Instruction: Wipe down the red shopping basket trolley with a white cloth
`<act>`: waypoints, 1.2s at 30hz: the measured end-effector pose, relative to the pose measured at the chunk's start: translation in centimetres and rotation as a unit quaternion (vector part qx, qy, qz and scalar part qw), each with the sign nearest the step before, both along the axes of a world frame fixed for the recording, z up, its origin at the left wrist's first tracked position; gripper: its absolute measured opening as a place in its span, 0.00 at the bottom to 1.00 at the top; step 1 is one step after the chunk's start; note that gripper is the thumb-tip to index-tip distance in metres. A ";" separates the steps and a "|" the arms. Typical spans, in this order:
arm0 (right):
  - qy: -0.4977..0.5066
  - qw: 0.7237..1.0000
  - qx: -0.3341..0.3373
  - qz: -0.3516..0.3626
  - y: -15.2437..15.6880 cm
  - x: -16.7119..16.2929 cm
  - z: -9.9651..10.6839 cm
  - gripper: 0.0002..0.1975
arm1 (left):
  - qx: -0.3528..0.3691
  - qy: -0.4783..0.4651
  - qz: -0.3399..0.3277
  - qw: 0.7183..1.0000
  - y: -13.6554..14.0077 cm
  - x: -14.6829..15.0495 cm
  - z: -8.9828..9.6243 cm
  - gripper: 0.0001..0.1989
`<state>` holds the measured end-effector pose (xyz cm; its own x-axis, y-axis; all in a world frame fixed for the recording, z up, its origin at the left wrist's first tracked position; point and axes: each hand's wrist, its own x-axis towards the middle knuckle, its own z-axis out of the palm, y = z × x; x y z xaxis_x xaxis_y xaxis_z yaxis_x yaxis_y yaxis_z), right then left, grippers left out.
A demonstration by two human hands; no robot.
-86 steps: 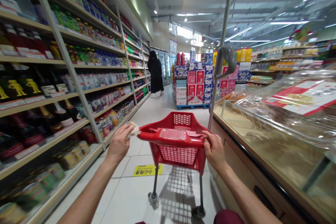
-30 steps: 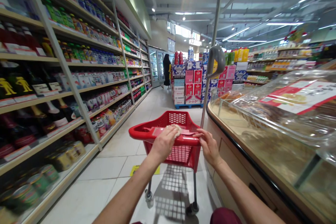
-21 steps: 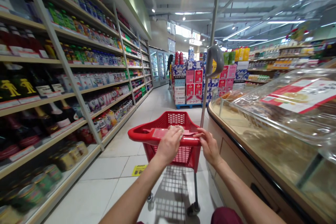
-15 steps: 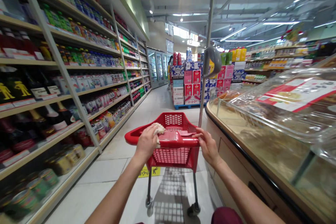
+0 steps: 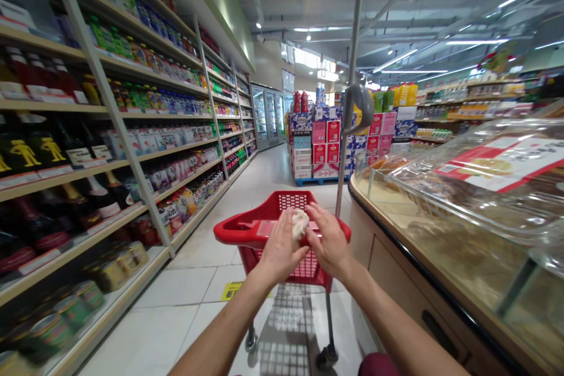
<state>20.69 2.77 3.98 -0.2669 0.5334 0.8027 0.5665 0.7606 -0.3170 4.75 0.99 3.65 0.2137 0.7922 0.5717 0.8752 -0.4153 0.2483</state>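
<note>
Over the handle of a red shopping cart point(image 5: 240, 236), my two hands come together around a crumpled off-white cloth point(image 5: 300, 224). My left hand point(image 5: 281, 251) lies along the cloth's left side, fingers straight and thumb pointing right. From the other side, my right hand point(image 5: 329, 244) has its fingers and thumb against the cloth. The cloth is held between both hands, and part of it is hidden behind them. Neither hand appears to grip the handle.
Drink shelves point(image 5: 176, 111) line the left side. At right stands a display counter point(image 5: 374, 211) with clear plastic food boxes point(image 5: 497, 158). A metal pole point(image 5: 352, 59) rises beside the cart. Stacked cartons point(image 5: 326, 144) on a blue pallet stand ahead. A yellow floor sticker point(image 5: 232, 291) lies underneath.
My left hand has left the handle and moved right with the cloth. My right hand has come off the handle's right end and moved left to meet it.
</note>
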 end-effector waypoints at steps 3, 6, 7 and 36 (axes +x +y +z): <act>-0.082 0.995 -0.054 0.015 -0.6 -3.5 1.2 0.17 | -0.057 0.033 0.052 0.996 -0.4 -2.4 -0.3 0.39; -0.126 0.989 -0.070 -0.020 -0.6 -6.3 1.1 0.16 | -0.060 0.074 0.068 0.993 -0.6 -4.4 -0.6 0.35; -0.133 0.989 -0.060 -0.025 -0.5 -6.8 0.9 0.16 | -0.050 0.081 0.068 0.993 -0.6 -4.7 -0.8 0.35; 0.095 0.972 -0.217 -0.016 8.2 7.6 -1.3 0.08 | 0.097 0.075 0.089 0.989 -0.2 -3.8 -2.3 0.26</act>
<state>28.26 11.02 2.69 -0.1137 0.8377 0.5341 0.4884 0.5153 -0.7042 0.95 0.80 1.31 0.1748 0.7040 0.6884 0.9594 -0.2788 0.0415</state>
